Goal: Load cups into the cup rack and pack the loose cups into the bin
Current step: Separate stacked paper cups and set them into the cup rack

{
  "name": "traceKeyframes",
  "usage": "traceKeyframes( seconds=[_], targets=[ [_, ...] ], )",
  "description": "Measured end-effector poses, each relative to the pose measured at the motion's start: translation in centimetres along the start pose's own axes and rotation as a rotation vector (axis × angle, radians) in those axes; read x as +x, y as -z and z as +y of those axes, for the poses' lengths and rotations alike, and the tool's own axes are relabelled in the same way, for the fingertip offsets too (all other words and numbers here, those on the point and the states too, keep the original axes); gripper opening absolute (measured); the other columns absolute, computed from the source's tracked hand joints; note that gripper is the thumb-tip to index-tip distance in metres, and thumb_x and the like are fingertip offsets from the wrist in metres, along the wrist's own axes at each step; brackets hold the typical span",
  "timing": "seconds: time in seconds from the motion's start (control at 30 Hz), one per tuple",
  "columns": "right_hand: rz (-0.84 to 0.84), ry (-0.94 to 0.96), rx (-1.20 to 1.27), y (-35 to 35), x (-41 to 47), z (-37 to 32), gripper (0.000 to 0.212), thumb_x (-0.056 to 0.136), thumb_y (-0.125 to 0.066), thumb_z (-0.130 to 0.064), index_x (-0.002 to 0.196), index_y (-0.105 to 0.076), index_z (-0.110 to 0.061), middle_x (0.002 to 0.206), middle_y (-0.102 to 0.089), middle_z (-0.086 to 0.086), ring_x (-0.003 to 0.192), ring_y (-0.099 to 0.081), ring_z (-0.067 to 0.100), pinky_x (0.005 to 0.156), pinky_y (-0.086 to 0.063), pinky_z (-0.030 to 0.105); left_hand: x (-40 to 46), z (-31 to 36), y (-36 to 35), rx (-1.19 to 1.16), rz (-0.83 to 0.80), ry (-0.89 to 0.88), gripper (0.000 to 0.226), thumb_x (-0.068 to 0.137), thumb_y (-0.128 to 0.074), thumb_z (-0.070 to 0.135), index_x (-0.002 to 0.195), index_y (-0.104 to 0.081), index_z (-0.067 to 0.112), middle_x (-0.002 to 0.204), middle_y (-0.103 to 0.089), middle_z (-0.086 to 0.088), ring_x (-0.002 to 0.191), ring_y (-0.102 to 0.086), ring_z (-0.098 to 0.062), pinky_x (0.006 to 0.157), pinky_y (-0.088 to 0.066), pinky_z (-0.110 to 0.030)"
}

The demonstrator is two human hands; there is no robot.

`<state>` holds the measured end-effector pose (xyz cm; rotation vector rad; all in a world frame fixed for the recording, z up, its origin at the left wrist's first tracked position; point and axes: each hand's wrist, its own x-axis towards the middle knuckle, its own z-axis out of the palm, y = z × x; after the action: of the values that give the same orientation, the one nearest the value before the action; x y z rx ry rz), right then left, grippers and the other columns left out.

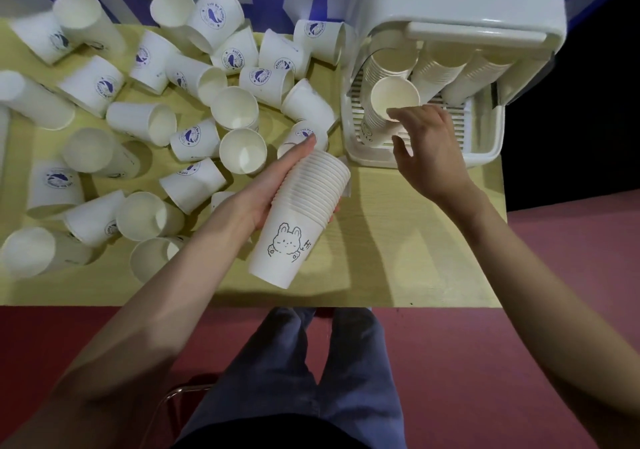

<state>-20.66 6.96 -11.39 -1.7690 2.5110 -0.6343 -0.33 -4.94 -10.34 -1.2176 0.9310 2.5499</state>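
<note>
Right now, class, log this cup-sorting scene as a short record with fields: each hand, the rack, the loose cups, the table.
left hand: grips a nested stack of cups, tilted, bunny drawing on the outer cup
right hand: fingertips at the rim of the front stack in the rack
rack: white, on the table's right end, several stacks leaning inside
loose cups: many, scattered on the table's left, most on their sides, many with a blue logo
table: yellow-green, bare in front of the rack
</note>
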Motion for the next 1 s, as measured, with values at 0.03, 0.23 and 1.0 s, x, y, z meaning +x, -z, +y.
traceKeyframes(
  seconds=[0.03, 0.23, 1.0],
  targets=[
    [0.014, -0.016, 0.084, 0.7, -0.4, -0.4, 0.033, 0.08, -0.058, -0.002, 0.114, -0.06, -0.004, 0.109, -0.067, 0.012, 0.103, -0.058, 0.031, 0.095, -0.039, 0.041, 0.0, 0.1, -0.3, 0.006, -0.01, 0.008, 0.062, 0.074, -0.061, 0.06, 0.098, -0.07, 0.004, 0.086, -0.068, -0.022, 0.074, -0.067, -0.034, 0.07, -0.056, -0.042],
    [-0.428, -0.24, 0.87, 5.4, -2.8, -3.8, 0.021, 0.089, -0.063, -0.012, 0.108, -0.065, -0.004, 0.102, -0.07, 0.014, 0.097, -0.066, 0.023, 0.091, -0.052, 0.035, 0.2, 0.5, -2.8, 0.119, -0.108, 0.058, 0.052, 0.067, -0.06, 0.058, 0.076, -0.077, 0.01, 0.078, -0.071, -0.017, 0.066, -0.069, -0.029, 0.067, -0.058, -0.044],
    [-0.355, -0.503, 1.208, 7.0, -8.1, -0.3, 0.021, 0.076, -0.069, 0.007, 0.091, -0.061, -0.005, 0.068, -0.07, -0.002, 0.069, -0.067, 0.016, 0.069, -0.055, 0.026, 2.6, -1.2, -7.5, 0.388, -0.318, 0.245, 0.07, 0.052, -0.085, 0.047, 0.107, -0.065, 0.007, 0.098, -0.068, -0.019, 0.078, -0.068, -0.03, 0.067, -0.059, -0.037]
  ],
)
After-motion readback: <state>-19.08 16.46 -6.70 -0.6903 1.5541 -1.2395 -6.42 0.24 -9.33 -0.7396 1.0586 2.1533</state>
